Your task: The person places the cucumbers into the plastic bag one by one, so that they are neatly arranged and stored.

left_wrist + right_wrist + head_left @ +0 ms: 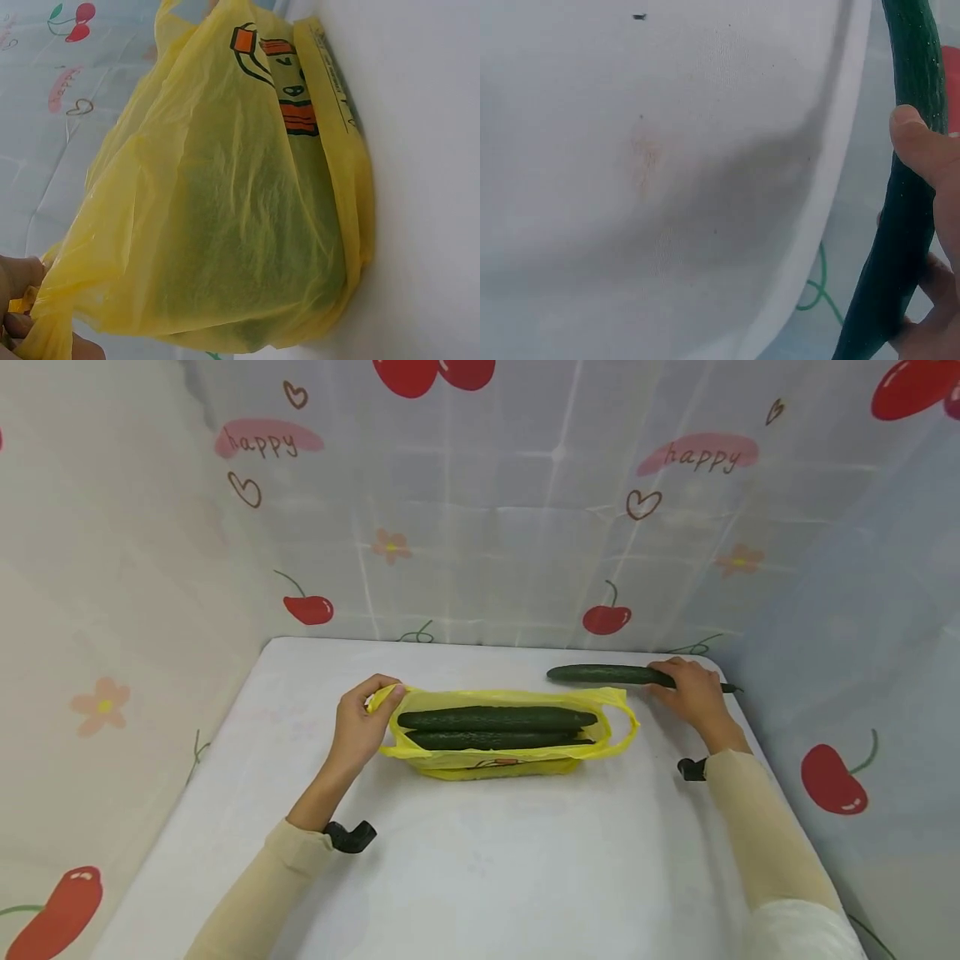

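Observation:
A yellow plastic bag (517, 768) lies on the table with its mouth spread, and dark green cucumbers (495, 719) lie lengthwise inside it. My left hand (358, 722) pinches the bag's left handle; in the left wrist view the fingers bunch the yellow plastic (202, 202) at the lower left. Toward the far right corner, my right hand (693, 695) grips another cucumber (600, 674), which points left behind the bag. The right wrist view shows thumb and fingers round this cucumber (911, 202). The bag's right handle loop (626, 727) stands loose, between the bag and my right hand.
The white table (480, 860) carries the bag near its far side. A printed curtain (480, 527) with cherries and hearts hangs right behind the far edge, and more such cloth (885, 693) borders the right side. Black wrist mounts (351, 837) stick out from both wrists.

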Motion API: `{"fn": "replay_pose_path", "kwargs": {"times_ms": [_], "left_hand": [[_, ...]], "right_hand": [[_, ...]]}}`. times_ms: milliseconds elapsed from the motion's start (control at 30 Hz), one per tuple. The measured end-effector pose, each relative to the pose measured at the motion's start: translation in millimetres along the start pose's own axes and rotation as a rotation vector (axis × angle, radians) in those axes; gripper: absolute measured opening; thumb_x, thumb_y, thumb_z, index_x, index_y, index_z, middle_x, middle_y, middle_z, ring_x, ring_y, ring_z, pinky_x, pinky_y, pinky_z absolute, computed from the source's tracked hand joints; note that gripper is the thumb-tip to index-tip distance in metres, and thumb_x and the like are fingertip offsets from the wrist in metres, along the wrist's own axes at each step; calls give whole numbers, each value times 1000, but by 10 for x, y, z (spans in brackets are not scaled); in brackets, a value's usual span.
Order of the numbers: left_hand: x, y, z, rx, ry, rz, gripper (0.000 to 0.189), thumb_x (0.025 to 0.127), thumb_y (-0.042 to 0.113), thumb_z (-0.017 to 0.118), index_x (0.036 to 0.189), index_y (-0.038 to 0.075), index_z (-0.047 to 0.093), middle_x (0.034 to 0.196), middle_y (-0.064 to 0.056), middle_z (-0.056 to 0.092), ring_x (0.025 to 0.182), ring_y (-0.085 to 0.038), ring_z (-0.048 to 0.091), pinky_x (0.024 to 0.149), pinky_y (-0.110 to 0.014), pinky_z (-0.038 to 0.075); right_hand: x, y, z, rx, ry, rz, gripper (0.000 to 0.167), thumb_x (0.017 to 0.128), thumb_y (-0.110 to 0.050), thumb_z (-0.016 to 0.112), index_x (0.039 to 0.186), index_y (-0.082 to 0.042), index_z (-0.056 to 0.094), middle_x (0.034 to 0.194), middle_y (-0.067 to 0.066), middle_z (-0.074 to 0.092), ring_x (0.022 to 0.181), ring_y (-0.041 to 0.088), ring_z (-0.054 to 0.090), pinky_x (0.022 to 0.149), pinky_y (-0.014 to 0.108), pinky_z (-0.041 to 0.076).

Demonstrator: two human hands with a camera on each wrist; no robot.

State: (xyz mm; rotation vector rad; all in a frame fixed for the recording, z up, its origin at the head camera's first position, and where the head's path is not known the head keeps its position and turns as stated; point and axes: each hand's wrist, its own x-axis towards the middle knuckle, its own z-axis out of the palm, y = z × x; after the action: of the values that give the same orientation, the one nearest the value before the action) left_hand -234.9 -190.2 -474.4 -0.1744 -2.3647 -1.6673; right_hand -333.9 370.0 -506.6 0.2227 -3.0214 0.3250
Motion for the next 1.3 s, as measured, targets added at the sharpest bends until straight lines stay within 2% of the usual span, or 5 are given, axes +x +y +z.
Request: {"fn": "replay_pose_path", "kwargs": {"times_ms": [200,467,733,1000,1300], "left_hand": [[-20,12,11,10,-1,-15,32,107,41,67,114,11,76,121,-11,75,125,-24,62,120,-55,41],[-33,7,19,-1,7,-1,33,107,42,67,113,11,77,120,-12,76,123,-23,62,118,-53,42],[-34,-5,24,14,10,7,31,108,39,66,110,9,75,115,-10,75,112,-19,63,104,-37,49],[-7,-7,6,11,10,11,28,108,34,68,108,7,76,111,-16,76,124,-29,65,117,-60,45],[5,53,-47,37,28,11,25,106,32,71,106,9,78,104,-14,75,109,-20,62,102,-46,47]], "right_hand": [[-204,-85,-175,34,71,-27,55,102,-36,75,146,-7,63,144,26,62,126,53,60,101,74,47],[-421,-333,-447,51,210,-72,57,102,-40,75,146,-6,64,144,25,62,129,50,60,100,72,50],[-633,-698,-668,18,414,-217,52,90,-31,88,134,-8,73,123,16,74,105,41,72,68,59,58],[-779,-1086,-765,-6,512,-374,54,81,-28,94,128,-10,76,116,15,77,100,40,73,56,55,56],[-866,-1487,-731,64,513,-529,47,98,-49,77,125,-10,78,108,11,79,95,32,74,59,46,58]]}}
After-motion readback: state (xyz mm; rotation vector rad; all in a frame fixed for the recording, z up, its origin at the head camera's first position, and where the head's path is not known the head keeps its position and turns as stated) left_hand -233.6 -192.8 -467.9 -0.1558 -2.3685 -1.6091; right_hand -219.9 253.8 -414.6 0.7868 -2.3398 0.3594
